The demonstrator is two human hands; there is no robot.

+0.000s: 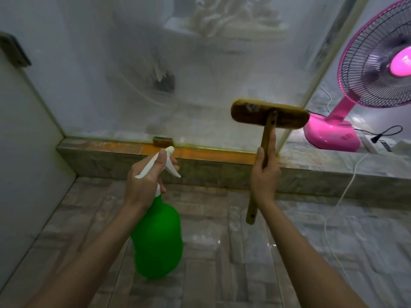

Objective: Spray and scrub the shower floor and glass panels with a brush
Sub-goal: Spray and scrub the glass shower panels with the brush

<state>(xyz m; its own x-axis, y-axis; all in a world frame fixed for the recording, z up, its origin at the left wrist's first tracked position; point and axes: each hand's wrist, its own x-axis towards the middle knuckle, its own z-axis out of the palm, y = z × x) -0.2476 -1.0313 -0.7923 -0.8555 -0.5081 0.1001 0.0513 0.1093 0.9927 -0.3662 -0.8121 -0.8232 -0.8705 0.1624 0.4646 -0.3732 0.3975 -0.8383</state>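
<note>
My right hand (265,174) grips the brush (270,117) by its stick, right of the middle. The stick goes up, leaning a bit right. Its head lies sideways on top, by the glass panel (155,74). My left hand (146,181) grips the green spray bottle (159,236), nose pointing up.

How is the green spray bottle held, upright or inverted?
Upright: the left hand grips the spray bottle by its white trigger head, green body hanging below.
</note>
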